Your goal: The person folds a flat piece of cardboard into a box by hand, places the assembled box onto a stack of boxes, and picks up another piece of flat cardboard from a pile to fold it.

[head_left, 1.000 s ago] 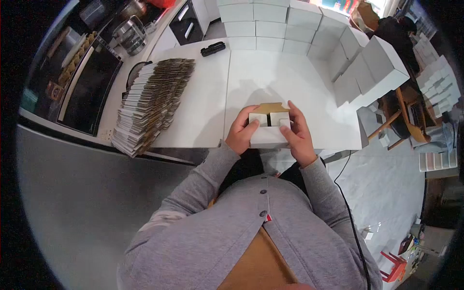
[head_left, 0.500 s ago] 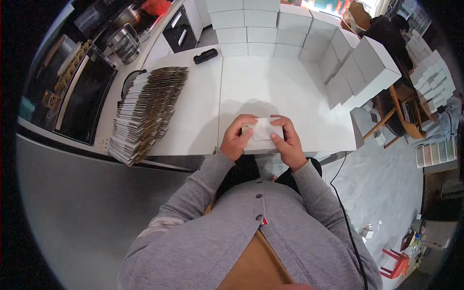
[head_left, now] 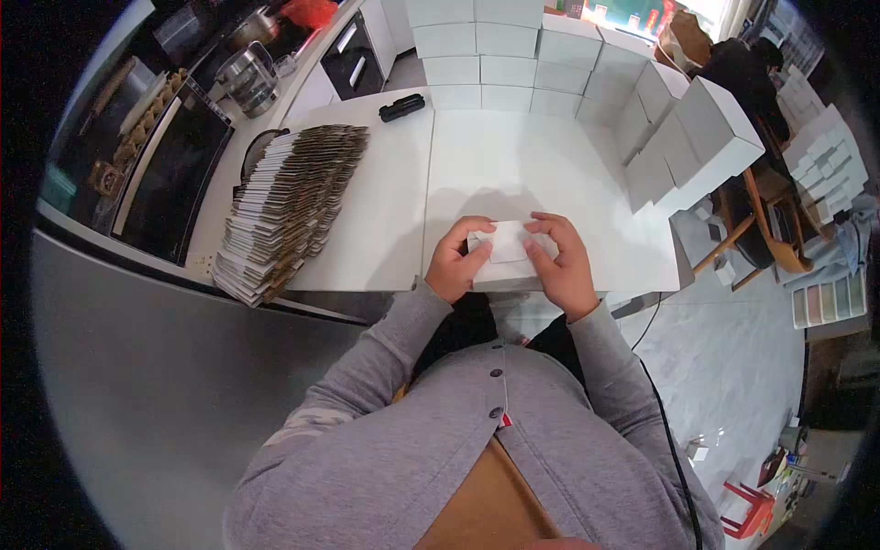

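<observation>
Between my hands, at the front edge of the white table, is a small white cardboard box (head_left: 507, 243). A lighter squarish panel, like a flap, shows on its upper face. My left hand (head_left: 456, 261) is closed on the box's left side, thumb on top and fingers along the far edge. My right hand (head_left: 564, 264) grips the right side, its thumb on the panel and its fingers bent at the far corner. The box's underside is hidden.
Flattened cardboard boxes (head_left: 289, 211) lie in a fanned stack on the left. Finished-looking white boxes (head_left: 507, 69) are stacked at the back and right of the table (head_left: 550, 165). A black object (head_left: 401, 107) lies near the back. A cable (head_left: 665, 422) hangs at right.
My right hand has shifted slightly outward to the right, its fingers less tightly curled. The left hand keeps its hold on the box. The whole view has shifted slightly.
</observation>
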Action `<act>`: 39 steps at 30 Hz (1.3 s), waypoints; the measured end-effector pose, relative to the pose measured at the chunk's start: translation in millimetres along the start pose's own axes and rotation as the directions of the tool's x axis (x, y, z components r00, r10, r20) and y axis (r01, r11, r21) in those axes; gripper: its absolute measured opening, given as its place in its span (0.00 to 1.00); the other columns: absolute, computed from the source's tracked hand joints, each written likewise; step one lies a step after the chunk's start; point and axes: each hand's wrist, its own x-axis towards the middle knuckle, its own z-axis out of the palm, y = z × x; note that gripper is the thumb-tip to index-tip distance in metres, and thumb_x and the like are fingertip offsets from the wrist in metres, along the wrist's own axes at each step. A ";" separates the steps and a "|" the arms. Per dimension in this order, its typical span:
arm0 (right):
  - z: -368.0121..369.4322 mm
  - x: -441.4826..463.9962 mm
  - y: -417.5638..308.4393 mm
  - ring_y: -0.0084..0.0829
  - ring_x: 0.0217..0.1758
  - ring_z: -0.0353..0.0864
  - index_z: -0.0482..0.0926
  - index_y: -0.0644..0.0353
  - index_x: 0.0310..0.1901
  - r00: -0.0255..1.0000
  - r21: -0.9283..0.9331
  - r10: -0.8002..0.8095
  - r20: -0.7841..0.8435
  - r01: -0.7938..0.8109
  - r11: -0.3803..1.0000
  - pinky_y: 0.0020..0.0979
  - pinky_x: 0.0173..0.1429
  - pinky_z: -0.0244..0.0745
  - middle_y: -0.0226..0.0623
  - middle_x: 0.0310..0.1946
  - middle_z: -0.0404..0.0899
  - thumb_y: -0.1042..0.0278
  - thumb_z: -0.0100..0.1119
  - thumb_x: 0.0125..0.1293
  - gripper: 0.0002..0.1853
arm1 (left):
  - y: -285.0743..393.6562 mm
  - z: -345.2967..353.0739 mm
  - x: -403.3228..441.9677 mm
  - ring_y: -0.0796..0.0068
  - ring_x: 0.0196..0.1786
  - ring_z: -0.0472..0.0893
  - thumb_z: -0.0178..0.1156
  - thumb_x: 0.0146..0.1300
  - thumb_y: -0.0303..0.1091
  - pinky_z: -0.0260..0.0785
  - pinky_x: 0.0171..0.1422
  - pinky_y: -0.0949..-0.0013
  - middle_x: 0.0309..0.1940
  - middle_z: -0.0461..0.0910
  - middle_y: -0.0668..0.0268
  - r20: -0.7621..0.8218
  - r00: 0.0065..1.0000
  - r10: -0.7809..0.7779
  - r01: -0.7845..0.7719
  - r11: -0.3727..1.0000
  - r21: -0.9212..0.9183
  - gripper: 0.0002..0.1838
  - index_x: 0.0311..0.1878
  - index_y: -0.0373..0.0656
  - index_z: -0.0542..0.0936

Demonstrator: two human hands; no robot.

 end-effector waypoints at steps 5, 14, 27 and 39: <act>15.2 -7.1 -35.6 0.42 0.43 0.79 0.82 0.54 0.35 0.921 -0.625 -0.387 0.042 0.327 0.709 0.40 0.54 0.75 0.36 0.36 0.80 0.70 0.77 0.64 0.09 | 0.3 1.6 0.5 0.62 0.69 0.79 0.61 0.70 0.18 0.69 0.78 0.63 0.66 0.83 0.58 -0.034 0.999 0.021 -0.020 0.999 0.030 0.18 0.62 0.39 0.83; 31.8 -18.4 -21.2 0.41 0.35 0.79 0.79 0.52 0.28 0.898 -0.661 -0.426 0.113 0.388 0.642 0.43 0.45 0.74 0.33 0.29 0.81 0.69 0.77 0.62 0.12 | 3.6 2.7 0.8 0.60 0.68 0.80 0.62 0.71 0.19 0.69 0.78 0.63 0.66 0.83 0.58 -0.037 0.998 0.059 -0.056 0.995 0.087 0.19 0.63 0.39 0.83; 43.5 -16.5 -31.1 0.40 0.35 0.77 0.76 0.52 0.27 0.892 -0.638 -0.436 0.120 0.406 0.655 0.40 0.49 0.73 0.31 0.27 0.79 0.74 0.74 0.59 0.13 | 1.8 3.1 2.7 0.60 0.67 0.80 0.62 0.71 0.20 0.69 0.78 0.63 0.65 0.83 0.58 -0.043 0.997 0.071 -0.067 0.994 0.086 0.18 0.62 0.39 0.83; 6.7 -24.0 -20.3 0.40 0.36 0.78 0.76 0.52 0.27 0.942 -0.661 -0.335 -0.021 0.238 0.712 0.40 0.50 0.73 0.32 0.26 0.80 0.74 0.74 0.57 0.12 | -0.5 2.0 1.5 0.60 0.66 0.80 0.62 0.71 0.21 0.70 0.77 0.63 0.63 0.83 0.58 -0.041 0.996 0.080 -0.076 0.993 0.085 0.17 0.62 0.39 0.83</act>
